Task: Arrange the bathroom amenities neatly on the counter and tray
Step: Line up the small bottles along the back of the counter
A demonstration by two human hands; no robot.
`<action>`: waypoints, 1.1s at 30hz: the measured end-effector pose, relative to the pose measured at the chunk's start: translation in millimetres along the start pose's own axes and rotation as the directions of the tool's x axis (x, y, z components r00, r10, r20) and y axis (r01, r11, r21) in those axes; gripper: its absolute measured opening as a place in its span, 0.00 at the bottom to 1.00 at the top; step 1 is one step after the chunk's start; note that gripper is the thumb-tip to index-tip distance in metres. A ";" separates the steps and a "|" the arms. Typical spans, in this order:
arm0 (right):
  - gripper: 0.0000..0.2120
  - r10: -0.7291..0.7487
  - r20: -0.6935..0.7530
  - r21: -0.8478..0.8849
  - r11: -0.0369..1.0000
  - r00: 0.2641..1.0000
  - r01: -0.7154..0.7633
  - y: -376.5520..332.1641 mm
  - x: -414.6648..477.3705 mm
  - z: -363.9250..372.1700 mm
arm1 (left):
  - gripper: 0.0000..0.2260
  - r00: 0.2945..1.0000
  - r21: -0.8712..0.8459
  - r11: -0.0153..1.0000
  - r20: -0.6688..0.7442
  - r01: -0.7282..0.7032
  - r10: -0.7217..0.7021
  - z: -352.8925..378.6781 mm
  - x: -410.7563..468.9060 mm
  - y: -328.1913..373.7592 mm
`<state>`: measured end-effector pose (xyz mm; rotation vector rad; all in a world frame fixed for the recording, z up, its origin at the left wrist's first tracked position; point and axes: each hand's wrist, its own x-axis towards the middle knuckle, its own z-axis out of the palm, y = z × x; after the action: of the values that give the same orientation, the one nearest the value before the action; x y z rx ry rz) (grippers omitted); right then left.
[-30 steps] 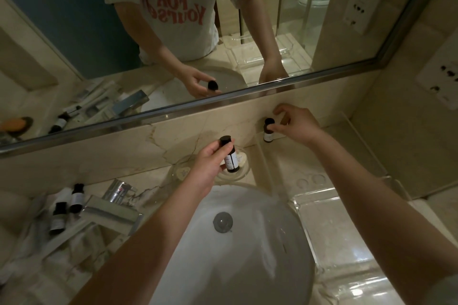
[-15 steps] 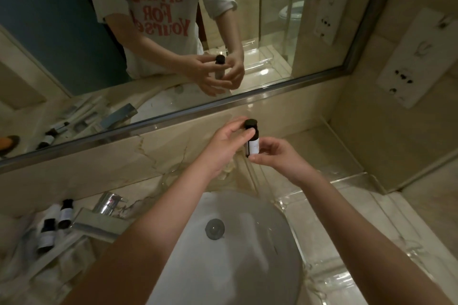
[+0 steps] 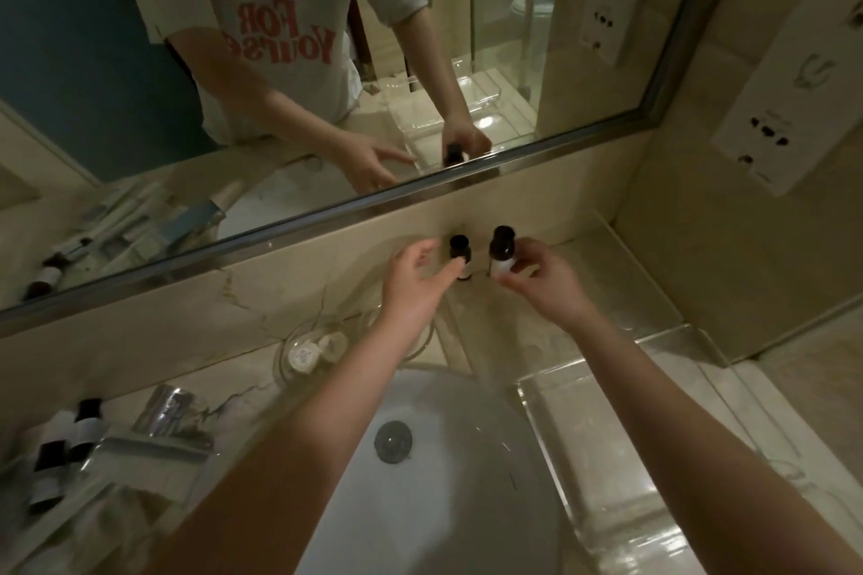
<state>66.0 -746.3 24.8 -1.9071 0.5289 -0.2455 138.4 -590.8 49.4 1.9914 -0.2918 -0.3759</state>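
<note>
One bottle [image 3: 502, 253] is pinched in the right hand [image 3: 544, 282] — the left hand [image 3: 415, 287] is held slack beside another bottle [image 3: 458, 247].

We look down on a dim bathroom in warm, yellowish light. A cream marble worktop [image 3: 243, 392] with dark veins surrounds a white oval sink [image 3: 443, 514] with a round metal drain [image 3: 393, 441]. A chrome tap [image 3: 154, 439] stands at its left. A wide metal-framed mirror [image 3: 583, 75] runs above a marble upstand [image 3: 187, 317], reflecting a blue wall [image 3: 70, 61], a glass partition [image 3: 495, 14] and a toilet [image 3: 537, 0]. On the beige right wall [image 3: 691, 257] sits a white socket panel [image 3: 784, 107].
</note>
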 end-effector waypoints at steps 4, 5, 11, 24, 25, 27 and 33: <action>0.15 0.022 -0.026 -0.127 0.992 0.999 -0.025 5.8 33.0 0.3 | 0.25 0.993 0.013 0.993 -0.001 0.117 -0.117 15.9 12.6 -28.1; 0.16 0.015 -0.005 -0.184 0.983 1.000 -0.016 5.8 38.2 1.8 | 0.26 0.992 0.033 0.992 -0.001 0.123 -0.123 20.8 16.4 -31.5; 0.18 -0.049 0.100 -0.324 0.943 0.994 0.079 12.1 51.7 7.1 | 0.16 0.994 0.163 0.981 -0.028 0.109 -0.105 38.3 37.3 -31.5; 0.18 -0.027 0.084 -0.394 0.917 0.996 0.058 23.7 57.3 9.2 | 0.17 0.999 0.239 0.970 -0.004 0.050 -0.051 39.1 49.3 -33.1; 0.20 -0.022 0.081 -0.394 0.918 0.997 0.052 24.6 55.9 8.5 | 0.14 0.999 0.247 0.968 0.005 0.045 -0.047 38.1 47.9 -32.4; 0.23 -0.012 0.060 -0.382 0.924 0.998 0.034 27.1 51.5 5.4 | 0.04 0.997 0.238 0.969 0.029 0.063 -0.072 35.0 43.8 -32.1; 0.16 -0.063 -0.103 -0.381 0.925 0.993 0.019 23.1 9.0 0.3 | 0.19 0.995 0.217 0.972 0.035 0.086 -0.096 11.2 11.9 -31.8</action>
<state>68.3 -757.5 2.8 -2.2931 0.6495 -0.2967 146.3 -590.8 14.5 2.2167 -0.2805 -0.4650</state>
